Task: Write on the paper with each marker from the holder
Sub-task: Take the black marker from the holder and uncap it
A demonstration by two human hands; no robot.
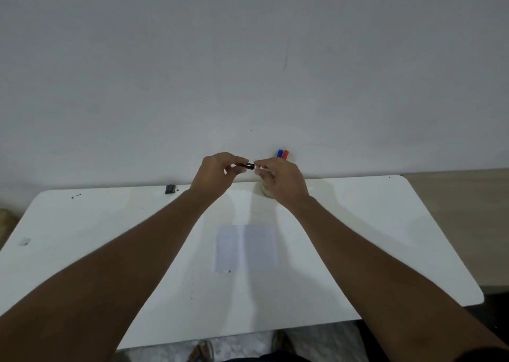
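1. The left hand (217, 173) is raised above the far edge of the white counter (371, 237), its fingertips pinched around the black cap (248, 165) of a marker.
2. The right hand (283, 181) sits just beside the left one, fingers curled around the pale barrel of the same black marker (254, 166), which lies roughly level between the two hands.
3. Whether the cap is seated on the barrel or partly pulled off cannot be told; the gap between the hands is small and blurred.
4. Behind the right hand, a blue marker (280, 153) and a red marker (285, 154) stand side by side, only their caps showing above the knuckles.
5. Below the right hand's fingers a clear holder (265, 190) stands on the counter, mostly hidden by the hand.
6. The paper (246, 248) lies flat on the counter nearer the person than both hands, between the two forearms.
7. To the left of the left hand, near the counter's far edge, sits a small dark object (170, 189).
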